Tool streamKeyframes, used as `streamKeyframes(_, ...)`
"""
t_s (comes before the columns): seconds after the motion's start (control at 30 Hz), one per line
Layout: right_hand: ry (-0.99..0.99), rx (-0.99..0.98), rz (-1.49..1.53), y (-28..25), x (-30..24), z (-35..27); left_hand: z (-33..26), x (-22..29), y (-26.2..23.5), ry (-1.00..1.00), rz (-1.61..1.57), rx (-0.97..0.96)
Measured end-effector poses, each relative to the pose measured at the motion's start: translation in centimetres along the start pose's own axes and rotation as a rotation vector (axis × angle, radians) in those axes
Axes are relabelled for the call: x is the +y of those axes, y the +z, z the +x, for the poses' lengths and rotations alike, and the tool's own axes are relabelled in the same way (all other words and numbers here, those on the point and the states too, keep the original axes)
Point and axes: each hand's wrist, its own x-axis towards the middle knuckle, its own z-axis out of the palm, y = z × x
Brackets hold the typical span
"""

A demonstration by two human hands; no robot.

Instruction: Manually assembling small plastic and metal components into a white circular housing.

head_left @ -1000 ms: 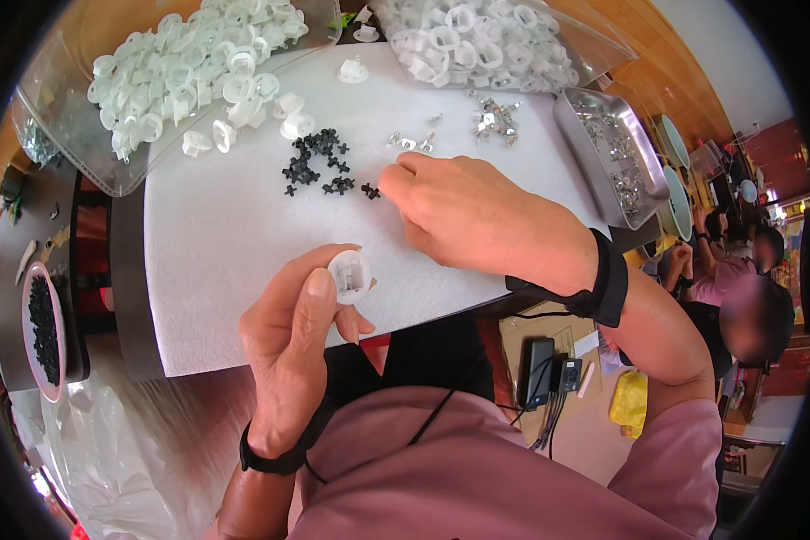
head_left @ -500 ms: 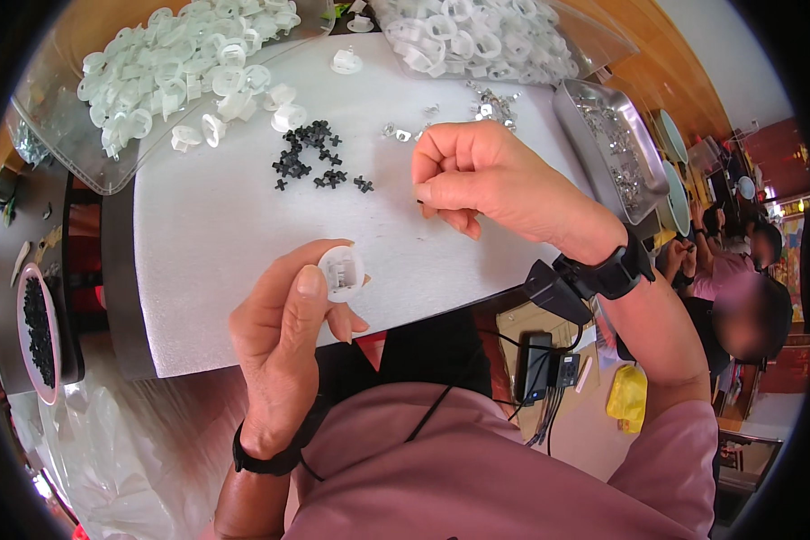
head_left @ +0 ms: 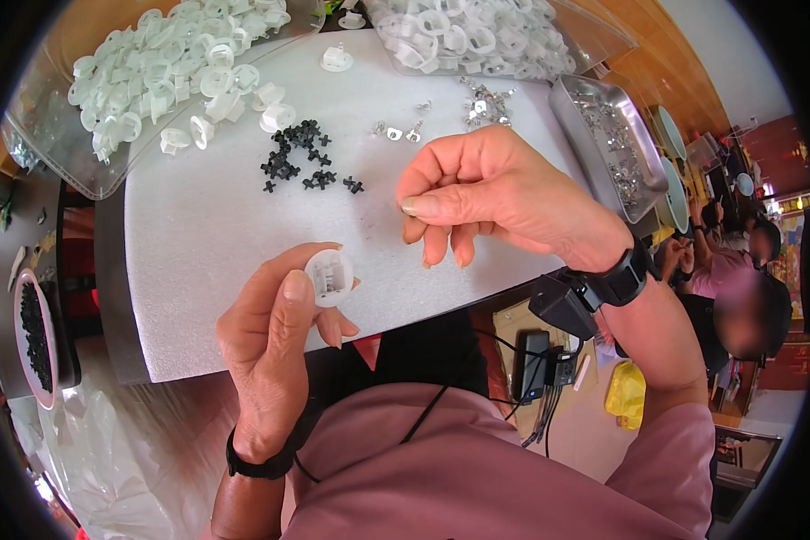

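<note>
White sheet (head_left: pixel 198 270) on dark table (head_left: pixel 119 306), black crosses (head_left: pixel 282 168), metal bits (head_left: pixel 486 108), white plastic pieces (head_left: pixel 277 118)

A white round piece (head_left: pixel 330 277) is in the left fingers (head_left: pixel 283 264). Black crosses (head_left: pixel 283 162) lie left of the right fingers (head_left: pixel 423 175), silver bits (head_left: pixel 486 106) beyond.

- Shirt (head_left: pixel 486 481) at bottom centre: dusky pink, smooth cloth, softly creased, with a short loose sleeve (head_left: pixel 670 459) at lower right.
- Thin black cord (head_left: pixel 426 414) running slantwise across the shirt's upper part.
- Black trousers (head_left: pixel 436 360), lower middle of the frame.
- Left hand (head_left: pixel 265 337): bare, with a broad black wristband (head_left: pixel 259 465) at lower left.
- Right hand (head_left: pixel 504 193): bare, short-nailed, with a black strap (head_left: pixel 625 277) right of centre, carrying a boxy, angular black unit (head_left: pixel 562 304).
</note>
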Motion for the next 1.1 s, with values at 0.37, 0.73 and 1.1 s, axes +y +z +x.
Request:
streamKeyframes(0.37,-0.016,-0.088,0.196,-0.1,0.7,-0.2,-0.1,-0.1,0.1,0.005,-0.005,0.023)
streamKeyframes(0.73,-0.016,-0.101,0.175,1.0,0.3,-0.2,0.0,0.4,-0.3,-0.040,-0.002,-0.015)
streamKeyframes(1.1,-0.194,0.063,-0.541,1.9,0.3,1.1,-0.2,0.3,-0.2,-0.018,-0.037,0.015)
